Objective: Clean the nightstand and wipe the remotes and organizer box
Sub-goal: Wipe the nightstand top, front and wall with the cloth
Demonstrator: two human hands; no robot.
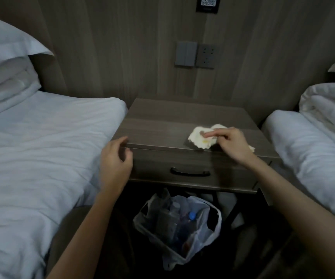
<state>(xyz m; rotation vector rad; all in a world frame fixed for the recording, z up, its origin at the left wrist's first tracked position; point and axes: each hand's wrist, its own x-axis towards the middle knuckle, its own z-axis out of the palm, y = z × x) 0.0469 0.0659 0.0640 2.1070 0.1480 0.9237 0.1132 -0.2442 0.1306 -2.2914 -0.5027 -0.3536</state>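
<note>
Nightstand (174, 121) top was where my work stood at that moment, a wood-grain cabinet set between two beds. To its left lay the white bed (41, 158), its sheet running right up beside the cabinet. My left hand (115, 162) hung at the nightstand's front left corner, fingers loosely curled and half open, holding nothing, fingertips near the edge. Below the nightstand stood a bin (179, 228) lined with a plastic bag, bottles inside it. On the nightstand's front right part, my right hand (230, 142) pressed a crumpled white cloth (200, 137) flat against the wood, forefinger stretched across it and the other fingers bent down over it. Right of the nightstand sat the second bed (313, 150). I judged the job to be in its early part: the top was bare and being wiped, while no remotes or organizer box showed anywhere, so those remained to be done.
</note>
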